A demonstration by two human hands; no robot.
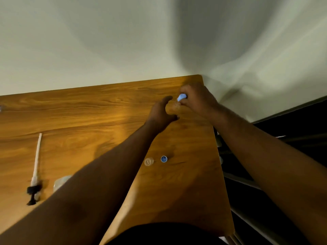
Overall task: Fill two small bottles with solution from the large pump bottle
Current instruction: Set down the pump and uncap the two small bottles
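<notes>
Near the far right corner of the wooden table (pixel 88 112), my left hand (pixel 161 114) curls round a small clear bottle (pixel 174 107). My right hand (pixel 196 99) pinches the blue cap (pixel 181 97) on top of that bottle. Closer to me stands a second small clear bottle (pixel 149 161), uncapped, with its blue cap (pixel 164 159) lying just to its right. The pump head with its long white tube (pixel 36 167) lies on the table at the left. The large bottle (pixel 61 182) shows only partly behind my left forearm.
The table's right edge (pixel 219 156) runs close beside my right arm, with dark space and metal rails (pixel 247 183) beyond it. A pale wall (pixel 123 41) stands behind the table.
</notes>
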